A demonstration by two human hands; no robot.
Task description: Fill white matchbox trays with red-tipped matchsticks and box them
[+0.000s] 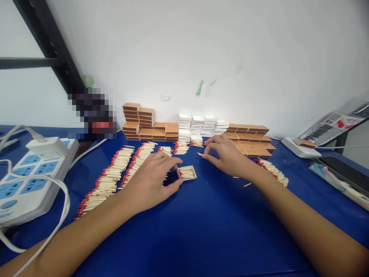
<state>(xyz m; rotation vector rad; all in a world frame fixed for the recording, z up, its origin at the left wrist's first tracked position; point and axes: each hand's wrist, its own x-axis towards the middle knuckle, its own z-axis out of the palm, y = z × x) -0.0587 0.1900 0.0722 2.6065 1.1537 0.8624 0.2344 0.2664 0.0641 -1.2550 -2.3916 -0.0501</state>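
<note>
While left fingers (173,187) hold matchbox tray (190,178), match (200,154) between right fingers (212,159)

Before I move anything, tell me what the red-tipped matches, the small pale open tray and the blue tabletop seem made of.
Red-tipped matches: probably wood, matte, with thin, straight, cream-coloured shafts.
Small pale open tray: likely card, matte, judging by its thin, flat walls.
Blue tabletop: smooth, with a faint sheen; painted metal or plastic, I cannot tell which.

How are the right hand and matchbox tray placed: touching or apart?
Apart: the head view shows blue tabletop between the right hand and the tray.
</note>
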